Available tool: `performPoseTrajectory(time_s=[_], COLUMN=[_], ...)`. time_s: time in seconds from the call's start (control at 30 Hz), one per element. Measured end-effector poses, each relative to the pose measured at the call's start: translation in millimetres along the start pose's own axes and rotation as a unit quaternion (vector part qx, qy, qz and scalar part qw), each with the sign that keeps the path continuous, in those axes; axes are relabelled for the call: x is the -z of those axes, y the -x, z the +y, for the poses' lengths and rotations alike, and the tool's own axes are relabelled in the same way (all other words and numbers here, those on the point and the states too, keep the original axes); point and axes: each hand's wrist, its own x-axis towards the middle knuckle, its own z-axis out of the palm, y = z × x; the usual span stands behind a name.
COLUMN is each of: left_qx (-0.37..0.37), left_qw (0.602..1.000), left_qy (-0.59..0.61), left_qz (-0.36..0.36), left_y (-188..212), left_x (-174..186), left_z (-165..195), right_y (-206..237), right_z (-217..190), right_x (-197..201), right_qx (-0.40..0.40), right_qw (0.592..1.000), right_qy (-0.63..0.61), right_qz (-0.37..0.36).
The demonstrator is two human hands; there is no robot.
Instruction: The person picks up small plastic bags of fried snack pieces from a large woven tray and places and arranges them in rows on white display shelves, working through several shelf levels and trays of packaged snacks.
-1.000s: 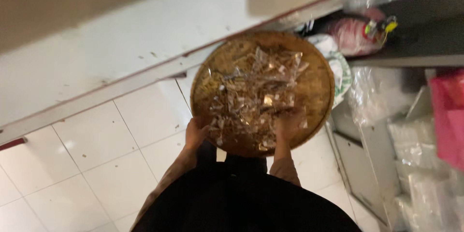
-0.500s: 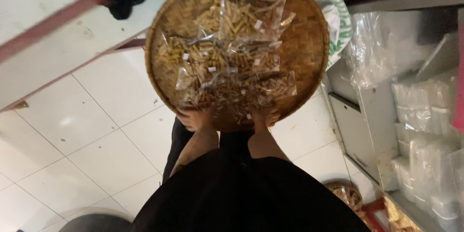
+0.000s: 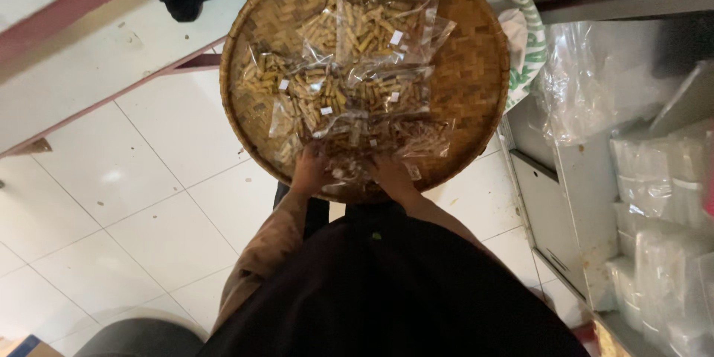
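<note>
One head camera looks steeply down, close above the woven tray.

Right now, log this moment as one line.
left hand: gripping near rim of round woven bamboo tray | right hand: same | load: clear bags of tan snack sticks | underfoot: white tiled floor

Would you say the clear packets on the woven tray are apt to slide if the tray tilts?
Probably: the clear packets look glossy and lie loosely overlapped on the woven tray. Its shallow raised rim may stop them. Both hands, left hand and right hand, grip the near edge.
</note>
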Motion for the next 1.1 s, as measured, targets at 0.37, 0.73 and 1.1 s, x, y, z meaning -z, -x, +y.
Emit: performPoseTrajectory(time_s=[0.37,0.73,1.1], left_qx=[0.238,0.246,0.143], left_qw=[0.947,0.830,0.790], left_qy=[0.209,0.498,0.588], left_qz=[0.049,0.042,0.101], left_y=[-30,-32,-50], left_x=[-17,18,44], left_z=[52,58,62], right_y=[-4,-11,-8], right_z=[0,28,57], right_x=[0,95,89], right_qx=[-0.056,-0.122,-0.075], right_qw=[0.992,0.985,0.967], right_qy=[0.060,0.113,0.102], right_qz=[-0.098,0.036,-0.219])
